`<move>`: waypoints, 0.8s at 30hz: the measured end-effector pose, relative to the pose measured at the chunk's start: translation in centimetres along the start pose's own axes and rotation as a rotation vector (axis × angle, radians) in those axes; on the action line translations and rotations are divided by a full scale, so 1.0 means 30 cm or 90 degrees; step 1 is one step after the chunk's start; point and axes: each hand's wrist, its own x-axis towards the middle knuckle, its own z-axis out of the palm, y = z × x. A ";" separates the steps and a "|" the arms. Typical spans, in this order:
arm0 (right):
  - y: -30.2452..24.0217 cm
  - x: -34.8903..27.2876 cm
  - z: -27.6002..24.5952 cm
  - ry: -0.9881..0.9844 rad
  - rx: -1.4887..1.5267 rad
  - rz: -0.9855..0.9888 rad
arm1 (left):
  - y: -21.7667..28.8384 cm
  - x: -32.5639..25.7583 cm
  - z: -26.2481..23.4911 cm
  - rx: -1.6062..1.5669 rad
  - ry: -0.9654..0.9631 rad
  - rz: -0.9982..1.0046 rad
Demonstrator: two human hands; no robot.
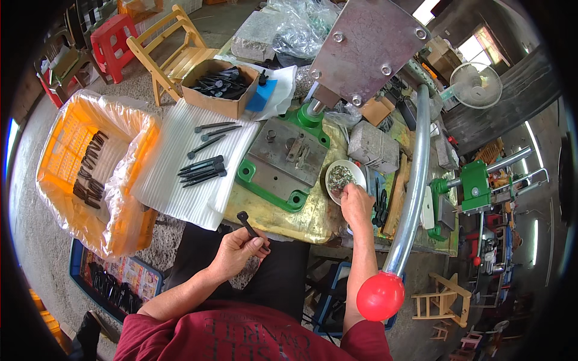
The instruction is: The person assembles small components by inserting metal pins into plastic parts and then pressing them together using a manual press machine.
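Observation:
My left hand (233, 256) is closed around a slim black part with a round knob end (243, 218), held upright above my lap. At the bowl, my right hand (356, 206) has its fingers bunched down among small silvery metal pieces (339, 174); what they pinch is hidden. The white bowl (362, 175) stands on the worn bench just right of a hand press with a green base (253, 188) and a steel plate (259, 157). Similar black parts (202, 171) lie grouped on a white foam sheet (158, 174) left of the press.
The press lever (416, 162) curves down on the right, ending in a red ball (380, 296) near my right forearm. A cardboard box (232, 107) of black parts sits at the back left. Farther left stands a plastic-lined orange crate (129, 135). A stone block (373, 146) is behind the bowl.

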 end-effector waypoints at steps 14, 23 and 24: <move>0.022 0.010 -0.010 -0.112 -0.006 -0.052 | 0.002 -0.009 0.001 0.000 -0.013 0.011; 0.006 0.023 -0.012 -0.143 -0.120 -0.086 | -0.005 -0.012 0.007 0.016 -0.023 0.013; 0.008 0.025 -0.014 -0.147 -0.118 -0.095 | -0.006 -0.012 0.006 0.020 -0.024 0.012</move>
